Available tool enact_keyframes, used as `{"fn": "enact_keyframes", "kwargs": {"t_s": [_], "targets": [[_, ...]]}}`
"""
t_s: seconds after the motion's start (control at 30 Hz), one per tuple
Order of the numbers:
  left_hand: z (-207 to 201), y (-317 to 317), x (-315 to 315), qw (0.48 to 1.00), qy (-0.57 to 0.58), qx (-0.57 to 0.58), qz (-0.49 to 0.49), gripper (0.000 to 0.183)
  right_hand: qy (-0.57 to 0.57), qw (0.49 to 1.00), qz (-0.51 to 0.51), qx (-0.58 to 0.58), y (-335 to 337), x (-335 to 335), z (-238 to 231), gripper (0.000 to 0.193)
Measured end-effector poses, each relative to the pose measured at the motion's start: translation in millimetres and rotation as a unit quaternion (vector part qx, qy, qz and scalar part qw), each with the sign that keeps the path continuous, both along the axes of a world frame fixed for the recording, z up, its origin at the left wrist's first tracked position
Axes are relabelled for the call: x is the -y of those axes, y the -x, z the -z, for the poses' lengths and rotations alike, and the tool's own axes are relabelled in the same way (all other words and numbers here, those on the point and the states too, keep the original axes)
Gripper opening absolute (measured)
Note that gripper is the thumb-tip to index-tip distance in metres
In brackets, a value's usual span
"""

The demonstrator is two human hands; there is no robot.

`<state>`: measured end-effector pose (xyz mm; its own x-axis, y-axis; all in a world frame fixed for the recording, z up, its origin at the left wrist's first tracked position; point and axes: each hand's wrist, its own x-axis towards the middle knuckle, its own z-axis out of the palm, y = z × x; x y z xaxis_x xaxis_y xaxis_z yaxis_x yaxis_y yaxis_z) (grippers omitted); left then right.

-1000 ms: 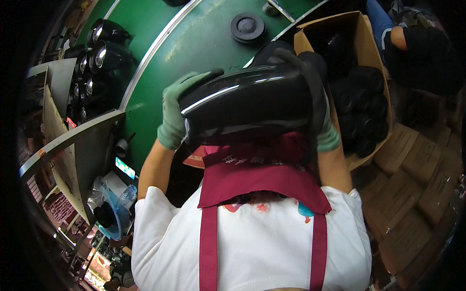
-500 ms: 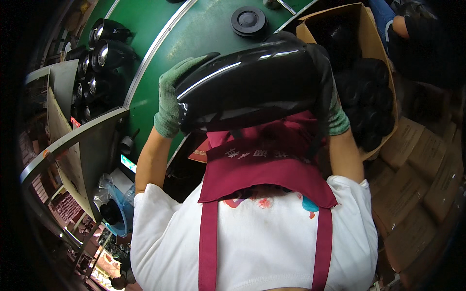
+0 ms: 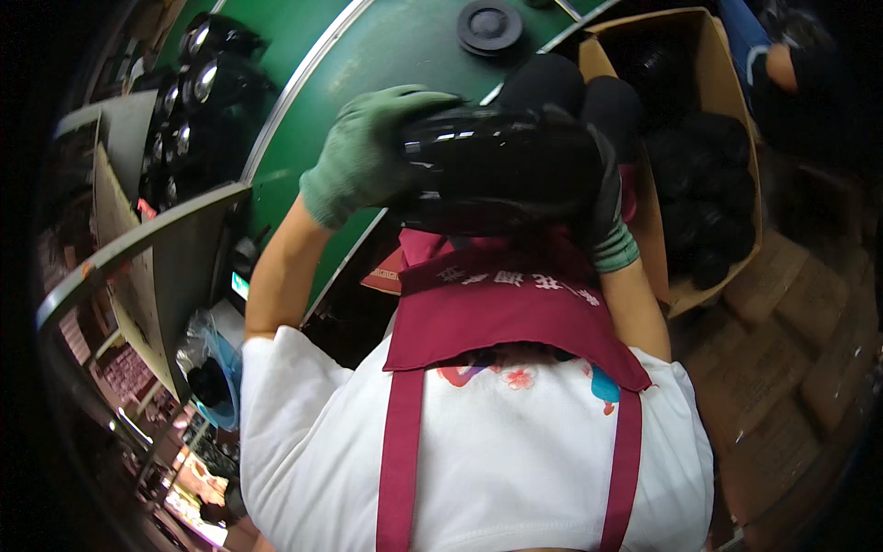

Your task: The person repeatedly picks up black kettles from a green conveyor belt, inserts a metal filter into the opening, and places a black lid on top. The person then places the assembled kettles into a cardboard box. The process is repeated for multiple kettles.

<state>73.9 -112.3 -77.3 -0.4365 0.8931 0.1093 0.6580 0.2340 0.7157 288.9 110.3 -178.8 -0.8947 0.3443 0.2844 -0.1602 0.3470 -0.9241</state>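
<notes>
A glossy black rounded housing [image 3: 497,170], long and barrel-shaped, is held up in front of my apron between both hands. My left hand [image 3: 368,152], in a green knit glove with dark fingertips, is closed around its left end, fingers over the top. My right hand [image 3: 609,216], in the same kind of glove, grips the right end; its dark palm side blends into the housing and the fingers are partly hidden. A flat black ring-shaped disc [image 3: 489,28] lies on the green table [image 3: 382,60] beyond the housing.
Several shiny black housings [image 3: 216,83] stand at the left on the green surface. A cardboard box [image 3: 676,299] with dark rounded pieces is at the right, near brown cartons [image 3: 773,340]. A metal rail [image 3: 147,248] and a blue bin [image 3: 225,368] are at the left.
The housing has turned and now looks shorter. My left hand has shifted right with it, its back turned more into view. My right hand has come slightly lower and nearer.
</notes>
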Motion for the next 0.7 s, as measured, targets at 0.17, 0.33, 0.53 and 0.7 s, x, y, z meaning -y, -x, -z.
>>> {"fn": "enact_keyframes", "kwargs": {"t_s": [0.17,0.33,0.53,0.7], "targets": [[-31.9,-19.8,-31.0,0.996,0.036,0.076,0.029,0.07,-0.019,0.997,-0.055,0.059,-24.7,5.6,28.8,0.067],[-46.0,-48.1,-31.5,0.98,-0.182,-0.067,-0.044,0.08,0.031,0.997,-0.018,0.067,-28.9,-2.3,25.6,0.065],[-30.1,-81.4,-43.5,0.95,-0.179,-0.251,-0.044,0.059,0.126,0.989,0.047,0.062,-33.1,-16.6,12.9,0.062],[-20.8,-96.2,-52.6,0.952,-0.203,-0.225,-0.048,0.05,0.135,0.987,0.063,0.066,-42.5,-5.6,12.1,0.061]]}}
